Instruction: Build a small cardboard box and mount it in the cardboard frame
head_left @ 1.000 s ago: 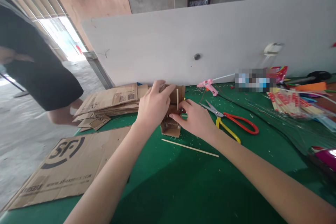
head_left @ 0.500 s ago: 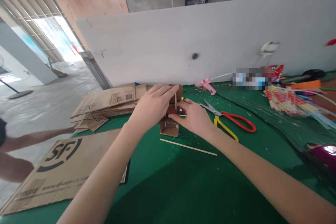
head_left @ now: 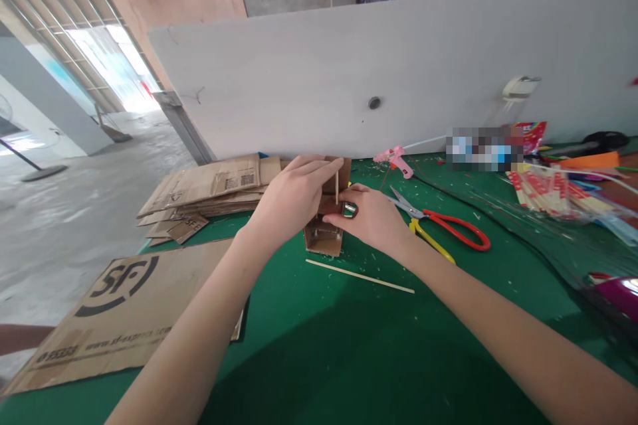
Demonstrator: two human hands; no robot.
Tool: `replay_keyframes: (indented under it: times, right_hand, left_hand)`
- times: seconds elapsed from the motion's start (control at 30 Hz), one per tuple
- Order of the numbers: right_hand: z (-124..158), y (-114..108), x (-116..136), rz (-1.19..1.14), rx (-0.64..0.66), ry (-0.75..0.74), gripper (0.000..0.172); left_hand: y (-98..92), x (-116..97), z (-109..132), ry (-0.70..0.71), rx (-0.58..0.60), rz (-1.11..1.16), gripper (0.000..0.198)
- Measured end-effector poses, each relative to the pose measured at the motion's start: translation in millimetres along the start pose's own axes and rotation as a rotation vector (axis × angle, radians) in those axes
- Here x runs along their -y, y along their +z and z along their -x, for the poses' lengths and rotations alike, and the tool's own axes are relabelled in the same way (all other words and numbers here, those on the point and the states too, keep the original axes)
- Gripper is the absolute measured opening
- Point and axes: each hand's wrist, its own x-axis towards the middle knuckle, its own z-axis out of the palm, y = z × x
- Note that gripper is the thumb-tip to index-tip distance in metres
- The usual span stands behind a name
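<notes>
A small cardboard structure (head_left: 325,244) stands on the green tabletop, its front side open. My left hand (head_left: 294,192) wraps over its upper left part, with a fingertip against the top of a short upright wooden stick (head_left: 337,187). At the structure's right side, my right hand (head_left: 373,214) has thumb and index finger closed on it near the stick's lower end. A shiny silvery piece (head_left: 350,209) shows between those fingers; its kind is unclear. Both hands hide much of the structure. One loose wooden stick (head_left: 359,276) lies in front.
Scissors (head_left: 419,214) with red and yellow handles lie right of my right hand. Behind them rests a pink glue gun (head_left: 399,163). Flattened cardboard (head_left: 199,189) is stacked at left, a printed sheet (head_left: 129,312) nearer. Bagged sticks (head_left: 541,192) sit at far right.
The view has shifted slightly. Both hands keep their places on the structure, and more of the silvery piece shows. Another person's limbs at the left edge have mostly moved out of view.
</notes>
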Motion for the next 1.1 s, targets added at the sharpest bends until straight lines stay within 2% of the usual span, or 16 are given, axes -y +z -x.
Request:
replay_keyframes:
  times: [0.3, 0.4, 0.5, 0.6, 0.77, 0.9, 1.0, 1.1]
  right_hand:
    - [5.0, -4.2, 3.1, 0.008, 0.047, 0.029, 0.027]
    - [5.8, -5.5, 5.2, 0.004, 0.027, 0.022, 0.026]
    - [2.9, -6.3, 6.0, -0.103, -0.032, -0.02, 0.029]
    - [-2.3, -6.2, 5.1, -0.246, -0.074, -0.039, 0.023]
    - [-7.9, -3.4, 0.1, -0.315, -0.033, -0.05, 0.013]
    - [-8.8, -3.0, -2.0, -0.303, -0.008, -0.078, 0.006]
    - [-7.9, -6.2, 1.8, -0.255, -0.019, -0.101, 0.011]
    - [-5.0, -12.2, 9.8, -0.248, -0.064, -0.102, 0.018]
  left_hand:
    - [-0.7, 0.6, -0.9, -0.018, 0.008, -0.014, 0.052]
    - [-0.6, 2.5, -1.4, -0.011, 0.006, -0.006, 0.05]
    - [-1.6, 4.5, -1.1, 0.012, 0.006, 0.03, 0.049]
    - [-2.6, 5.5, 0.6, -0.012, -0.006, 0.041, 0.047]
    - [5.5, 10.2, 1.3, -0.189, -0.088, 0.143, 0.042]
    - [17.6, 15.7, -2.0, -0.268, -0.16, 0.208, 0.03]
    - [21.8, 12.5, -2.1, -0.293, -0.237, 0.2, 0.03]
    - [21.4, 2.3, 0.7, -0.29, -0.265, 0.175, 0.032]
